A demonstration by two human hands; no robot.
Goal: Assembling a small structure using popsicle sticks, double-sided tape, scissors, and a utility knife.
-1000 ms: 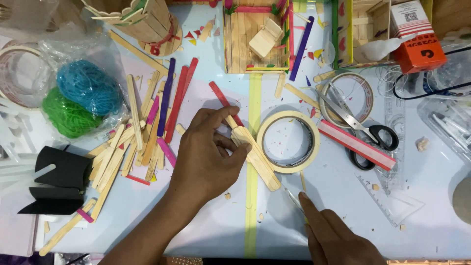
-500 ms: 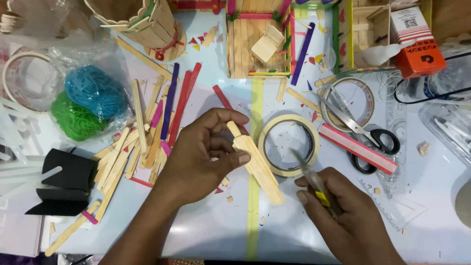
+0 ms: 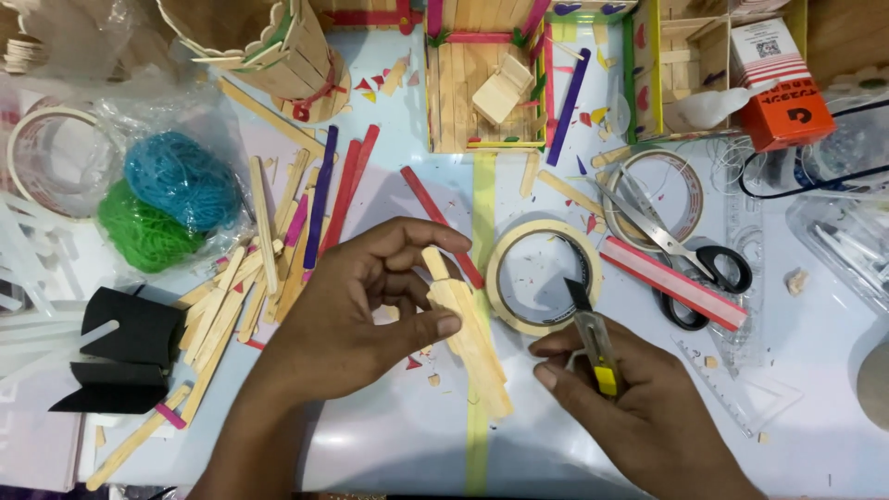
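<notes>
Two balls of yarn, one blue (image 3: pixel 181 181) and one green (image 3: pixel 139 231), sit in a clear bag at the far left of our counter (image 3: pixel 370 444), soft and fuzzy next to some folded black card (image 3: pixel 120 347). Moving right we've got a messy heap of flat craft sticks (image 3: pixel 250 278), mostly bare wood with a purple one and a couple of red ones mixed in.

Then our left hand (image 3: pixel 356 310), thumb and fingers pinched around a glued wooden stick piece (image 3: pixel 468 338). It's held just above the counter, angled down toward the right, right over the yellow-green strip that runs down the middle. We'd guess it's very light and stiff but thin, so it could snap or split along the grain if we squeeze hard or twist. Best grip looks like flat on the faces near the upper end, well away from the cutting side.

Just beside it is a roll of masking tape (image 3: pixel 542 278), a smooth papery ring lying flat. Our right hand (image 3: pixel 639 407) is clenched around a utility knife (image 3: pixel 593 347) with a yellow slider, blade tip pointing up toward the tape and close to the stick piece, though we can't tell if it touches.

Further right: a red-edged stick (image 3: pixel 671 282), black-handled metal scissors (image 3: pixel 681 250), a clear plastic ruler (image 3: pixel 741 389) and an orange box (image 3: pixel 782 88).
</notes>
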